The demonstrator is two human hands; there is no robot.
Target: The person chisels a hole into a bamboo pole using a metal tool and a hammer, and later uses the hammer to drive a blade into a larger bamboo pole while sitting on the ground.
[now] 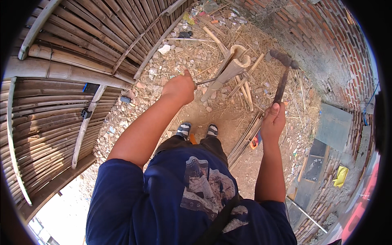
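Note:
In front of me a thick piece of bamboo, split lengthwise at its upper end, stands tilted among lighter poles. My left hand is closed with its thumb pointing up, and from its fist a thin dark metal tool reaches sideways to the bamboo. Whether that tool is a chisel or a blade, I cannot tell, as its handle is hidden in the fist and its tip is lost against the bamboo. My right hand grips the wooden handle of a hammer, whose dark head is up, to the right of the bamboo and apart from it.
A slatted bamboo wall rises on the left, a brick wall at the right. Stones, straw and litter cover the ground. Bamboo strips lie beside my right forearm. A grey panel leans at the right. My sandalled feet stand below.

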